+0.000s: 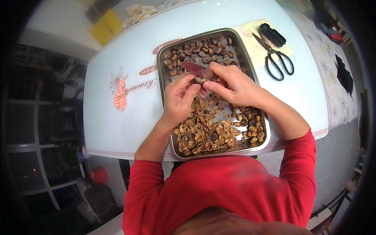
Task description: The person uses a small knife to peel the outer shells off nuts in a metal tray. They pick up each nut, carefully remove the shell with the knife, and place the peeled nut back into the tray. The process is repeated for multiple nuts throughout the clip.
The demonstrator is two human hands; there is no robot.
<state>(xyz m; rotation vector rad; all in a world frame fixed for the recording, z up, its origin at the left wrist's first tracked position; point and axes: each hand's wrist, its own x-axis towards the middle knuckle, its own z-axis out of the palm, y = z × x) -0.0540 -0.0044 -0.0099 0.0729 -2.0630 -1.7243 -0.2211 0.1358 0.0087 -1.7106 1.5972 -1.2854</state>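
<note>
My left hand pinches a chestnut between thumb and fingers, above the middle of a steel tray. In my right hand is a knife, its blade pointing left across the chestnut and its handle hidden by my fingers. My right thumb rests close against the nut. Whole brown chestnuts lie in the far half of the tray. Nearer me, a heap of peeled shells fills the left and middle, and peeled yellowish nuts gather at the near right.
Black-handled scissors and a black plastic case lie on a yellowish paper right of the tray. A crumpled orange-and-white cloth is on the glass-like white table. A yellow bag stands beyond the far left edge.
</note>
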